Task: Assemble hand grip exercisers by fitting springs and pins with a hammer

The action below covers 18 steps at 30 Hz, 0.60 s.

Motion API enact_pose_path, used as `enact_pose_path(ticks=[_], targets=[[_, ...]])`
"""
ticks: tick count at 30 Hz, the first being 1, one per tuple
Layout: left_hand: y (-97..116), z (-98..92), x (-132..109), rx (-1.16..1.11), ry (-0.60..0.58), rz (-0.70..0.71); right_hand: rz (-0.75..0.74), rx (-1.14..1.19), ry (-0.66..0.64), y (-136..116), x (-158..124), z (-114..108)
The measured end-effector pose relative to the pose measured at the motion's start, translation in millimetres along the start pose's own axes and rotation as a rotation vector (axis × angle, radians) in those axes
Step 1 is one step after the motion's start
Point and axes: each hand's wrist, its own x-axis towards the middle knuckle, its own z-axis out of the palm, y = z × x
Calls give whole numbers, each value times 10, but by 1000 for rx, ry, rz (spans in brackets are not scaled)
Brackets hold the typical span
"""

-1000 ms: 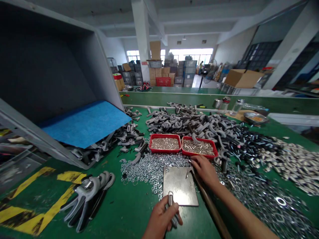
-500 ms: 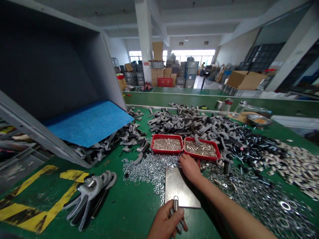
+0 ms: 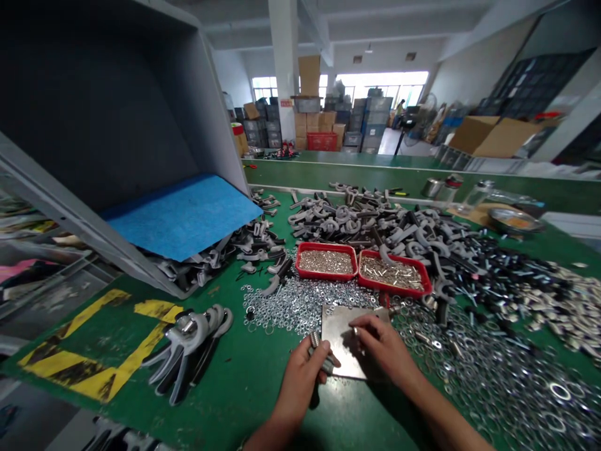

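Note:
My left hand is closed around a coil spring and a grey metal piece beneath it, partly hidden by the fingers. It is just off the near left side of a flat metal plate. Over that plate my right hand pinches a small shiny piece, too small to name. Loose nuts are strewn behind and to the left of the plate. Two red trays stand beyond it: the left tray has tiny metal parts in it, the right tray small pins.
Grey clamp-like handles are heaped behind the trays. Several assembled pieces lie at left, near yellow tape. A large grey crate lies tipped at left. Metal rings spread across the right.
My right hand has drawn back from the nuts by the trays to over the plate, with a small piece in its fingers. The spring in my left hand has tilted. The view has shifted.

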Motion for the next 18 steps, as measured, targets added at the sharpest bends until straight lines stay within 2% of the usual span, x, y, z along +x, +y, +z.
enact_pose_path(ticks=[3,5,8,12,18], targets=[[-8,78,-11,26,30,25,145,405,-124,-39,-271,271],[-30,126,-38,45,39,28,210,609,-156,-44,-363,405],[-87,171,-79,69,41,37,229,682,-156,-39,-393,473],[-155,179,-98,94,25,74,232,713,-155,-56,-400,440],[-118,137,-88,134,56,109,214,751,-212,-164,-509,394]])
